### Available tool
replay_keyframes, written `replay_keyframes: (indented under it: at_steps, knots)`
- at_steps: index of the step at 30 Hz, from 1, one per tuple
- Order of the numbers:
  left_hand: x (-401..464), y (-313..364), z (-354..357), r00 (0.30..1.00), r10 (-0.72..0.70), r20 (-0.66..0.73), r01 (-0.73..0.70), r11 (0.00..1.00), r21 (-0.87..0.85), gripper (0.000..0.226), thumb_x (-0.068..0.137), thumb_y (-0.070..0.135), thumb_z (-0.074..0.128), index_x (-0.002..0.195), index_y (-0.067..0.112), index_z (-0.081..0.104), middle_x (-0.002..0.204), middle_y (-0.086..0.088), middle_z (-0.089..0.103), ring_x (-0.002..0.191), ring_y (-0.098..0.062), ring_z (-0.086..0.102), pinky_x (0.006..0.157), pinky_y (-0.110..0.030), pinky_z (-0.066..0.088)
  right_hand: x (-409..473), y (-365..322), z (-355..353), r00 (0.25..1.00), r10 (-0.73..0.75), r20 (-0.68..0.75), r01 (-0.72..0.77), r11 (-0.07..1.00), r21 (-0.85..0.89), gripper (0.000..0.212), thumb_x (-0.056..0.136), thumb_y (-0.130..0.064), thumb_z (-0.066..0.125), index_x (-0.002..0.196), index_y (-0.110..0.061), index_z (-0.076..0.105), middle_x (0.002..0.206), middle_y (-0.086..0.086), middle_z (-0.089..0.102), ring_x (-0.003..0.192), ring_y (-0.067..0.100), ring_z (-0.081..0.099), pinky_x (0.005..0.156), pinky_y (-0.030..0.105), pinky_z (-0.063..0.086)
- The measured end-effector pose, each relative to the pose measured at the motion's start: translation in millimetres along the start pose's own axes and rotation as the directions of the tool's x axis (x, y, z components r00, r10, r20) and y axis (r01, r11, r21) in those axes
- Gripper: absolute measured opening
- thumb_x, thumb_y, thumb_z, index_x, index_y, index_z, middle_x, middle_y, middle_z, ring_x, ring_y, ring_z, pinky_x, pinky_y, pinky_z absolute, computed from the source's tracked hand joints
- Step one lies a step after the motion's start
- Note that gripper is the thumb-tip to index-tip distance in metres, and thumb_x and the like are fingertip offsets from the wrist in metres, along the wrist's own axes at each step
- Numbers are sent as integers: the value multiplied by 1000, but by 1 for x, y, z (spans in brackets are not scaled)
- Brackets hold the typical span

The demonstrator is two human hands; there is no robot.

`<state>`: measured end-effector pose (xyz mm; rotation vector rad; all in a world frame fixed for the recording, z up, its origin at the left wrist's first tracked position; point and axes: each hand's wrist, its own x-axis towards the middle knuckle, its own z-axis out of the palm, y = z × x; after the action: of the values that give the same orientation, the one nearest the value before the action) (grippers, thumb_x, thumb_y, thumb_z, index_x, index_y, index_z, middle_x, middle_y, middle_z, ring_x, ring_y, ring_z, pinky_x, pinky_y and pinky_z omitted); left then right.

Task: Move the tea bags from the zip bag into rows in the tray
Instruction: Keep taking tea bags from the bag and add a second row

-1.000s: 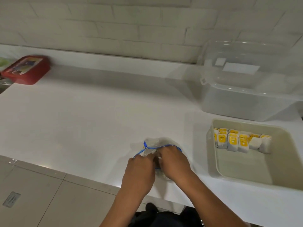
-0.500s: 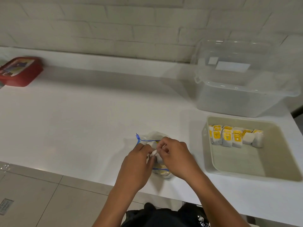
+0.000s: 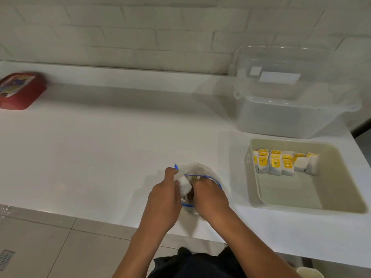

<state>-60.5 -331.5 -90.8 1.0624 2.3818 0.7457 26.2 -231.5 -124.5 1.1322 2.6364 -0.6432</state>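
Tea bags (image 3: 285, 163) in one row at the far end of the tray (image 3: 341, 197), zip bag (image 3: 200, 171) on the table (image 3: 100, 147), left hand (image 3: 164, 199) fingers gripping its mouth, right hand (image 3: 208, 195) fingers curled inside, grip hidden.

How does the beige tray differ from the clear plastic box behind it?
The beige tray is opaque and open on top; the clear plastic box is see-through and has a lid on it. The tray holds a row of tea bags along its far wall; what the box holds cannot be told. Both stand on the white counter, on its right side.
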Motion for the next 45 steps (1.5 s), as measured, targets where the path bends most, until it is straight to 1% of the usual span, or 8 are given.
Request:
replay_keyframes:
  at_steps: [13, 19, 22, 24, 28, 34, 40, 45]
  knots:
    - [2, 6, -7, 998, 19, -55, -22, 998, -61, 34, 101, 9, 37, 122, 33, 47, 87, 6, 68, 78, -13, 62, 70, -38, 54, -12, 8, -34, 987, -42, -154, 77, 971, 227, 19, 93, -9, 46, 99, -17, 61, 93, -1, 64, 80, 20, 54, 65, 28, 41]
    - [5, 15, -7, 990, 54, -127, -54, 999, 6, 18, 101, 14, 43, 108, 26, 55, 62, 8, 48, 58, -12, 49, 56, -28, 40, -22, 26, -44, 990, 32, -136, 47, 840, 541, 13, 93, -16, 55, 85, -24, 62, 76, -6, 66, 71, 10, 65, 67, 25, 54]
    - [5, 20, -9, 988, 70, -134, -69, 997, 17, 11, 101, 21, 47, 103, 28, 56, 61, 8, 51, 58, -11, 52, 53, -25, 39, -23, 31, -45, 996, 88, -15, -44, 631, 775, 12, 89, -16, 56, 81, -22, 63, 79, 1, 71, 76, 19, 72, 78, 35, 60]
    - [6, 23, -10, 989, 69, -135, -70, 997, -8, 8, 100, 26, 50, 99, 31, 56, 62, 9, 54, 61, -8, 54, 52, -20, 36, -22, 32, -47, 988, 112, 101, -135, 353, 926, 15, 90, -9, 54, 79, -13, 63, 87, 16, 71, 84, 30, 73, 83, 43, 61]
    - [8, 26, -8, 989, 71, -130, -78, 995, -55, 9, 98, 27, 53, 99, 35, 57, 63, 10, 56, 66, -4, 56, 51, -15, 35, -25, 30, -52, 979, 54, 196, -195, -36, 980, 14, 93, 3, 49, 85, -4, 58, 90, 24, 63, 88, 39, 67, 75, 39, 61]
    - [10, 30, 0, 998, 36, -52, -42, 992, -118, 15, 101, 24, 47, 102, 37, 55, 75, 11, 62, 74, 0, 57, 55, -15, 42, -26, 34, -51, 985, 5, 175, -175, 82, 981, 8, 70, -17, 56, 74, -14, 62, 83, 13, 60, 83, 27, 58, 86, 47, 54]
    - [8, 38, -4, 999, -34, -15, 29, 967, -254, 10, 99, 38, 54, 100, 40, 63, 73, 4, 66, 61, -7, 58, 55, -23, 47, -27, 40, -57, 987, -2, 159, -159, 16, 987, 25, 89, 2, 49, 71, -12, 60, 72, 8, 54, 67, 19, 53, 68, 36, 54]
    - [4, 49, -14, 982, -148, 115, 182, 905, -384, 22, 98, 32, 56, 91, 44, 73, 71, 5, 71, 38, -8, 46, 39, -23, 40, -23, 39, -61, 985, 18, 171, -169, -90, 982, 5, 75, -7, 55, 71, -9, 55, 76, 12, 49, 75, 26, 51, 78, 47, 57]
